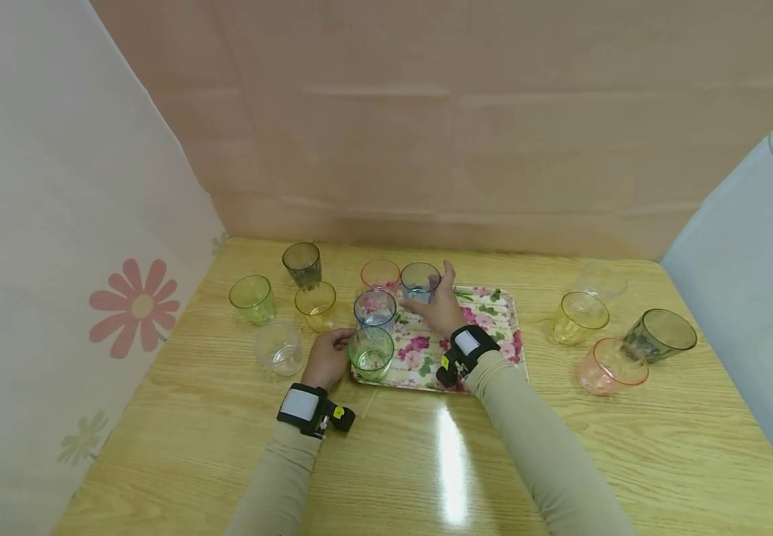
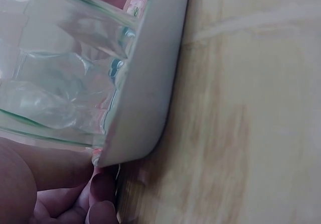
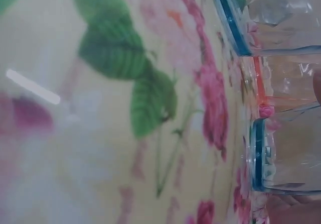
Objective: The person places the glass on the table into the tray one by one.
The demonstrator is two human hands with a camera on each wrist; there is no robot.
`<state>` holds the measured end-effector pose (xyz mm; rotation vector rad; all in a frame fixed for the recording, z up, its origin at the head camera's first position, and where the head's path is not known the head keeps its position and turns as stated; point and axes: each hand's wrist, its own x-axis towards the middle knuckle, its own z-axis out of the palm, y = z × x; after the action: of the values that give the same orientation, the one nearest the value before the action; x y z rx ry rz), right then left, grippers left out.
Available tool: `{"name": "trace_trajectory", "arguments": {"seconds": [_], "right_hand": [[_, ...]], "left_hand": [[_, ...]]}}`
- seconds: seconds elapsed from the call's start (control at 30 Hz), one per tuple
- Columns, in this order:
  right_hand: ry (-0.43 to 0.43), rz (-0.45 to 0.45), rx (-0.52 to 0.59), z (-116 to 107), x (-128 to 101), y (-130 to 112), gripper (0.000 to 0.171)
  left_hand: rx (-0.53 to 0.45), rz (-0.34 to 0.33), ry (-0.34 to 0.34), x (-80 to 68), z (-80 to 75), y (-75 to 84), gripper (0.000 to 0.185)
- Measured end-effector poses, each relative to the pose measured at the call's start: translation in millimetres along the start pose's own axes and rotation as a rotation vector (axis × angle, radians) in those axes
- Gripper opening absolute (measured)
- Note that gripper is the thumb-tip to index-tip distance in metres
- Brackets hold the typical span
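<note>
My left hand (image 1: 326,359) is at the left edge of the flowered tray (image 1: 420,380), its fingertips pinching the white rim in the left wrist view. Right beside it, a green-rimmed glass (image 1: 371,354) stands upright on the tray corner. My right hand (image 1: 441,304) holds a blue-rimmed glass (image 1: 420,277) at the tray's back, thumb on one side and fingers on the other. A second blue glass (image 1: 374,311) and a red-rimmed glass (image 1: 380,272) stand on the tray's left part. In the right wrist view, the held glass (image 3: 286,153) has its thick blue base close over the flower print.
Left of the tray stand a grey glass (image 1: 302,266), a green glass (image 1: 253,301), a yellow glass (image 1: 316,307) and a colourless glass (image 1: 279,350). To the right are another yellow glass (image 1: 579,320), a pink glass (image 1: 611,368), a dark glass (image 1: 661,336) and a colourless one (image 1: 599,281).
</note>
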<state>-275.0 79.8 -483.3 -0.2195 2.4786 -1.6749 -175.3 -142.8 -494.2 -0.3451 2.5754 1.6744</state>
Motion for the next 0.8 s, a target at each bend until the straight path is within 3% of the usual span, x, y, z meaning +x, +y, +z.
{"name": "trace_trajectory", "arguments": {"seconds": [0.17,0.57,0.8], "right_hand": [[-0.002,-0.016,0.045,-6.0,-4.8,-7.3,0.122],[-0.043,-0.013,0.114,-38.4,-34.5,-43.6,0.091],[-0.111,-0.074,0.155,-67.1,-59.3,-44.0,0.079]], "left_hand": [[-0.005,0.009,-0.006,0.0,0.7,0.3,0.029],[-0.005,-0.013,0.01,-2.7,-3.6,1.4,0.028],[-0.001,0.001,0.011,-3.3,-3.5,1.7,0.028]]}}
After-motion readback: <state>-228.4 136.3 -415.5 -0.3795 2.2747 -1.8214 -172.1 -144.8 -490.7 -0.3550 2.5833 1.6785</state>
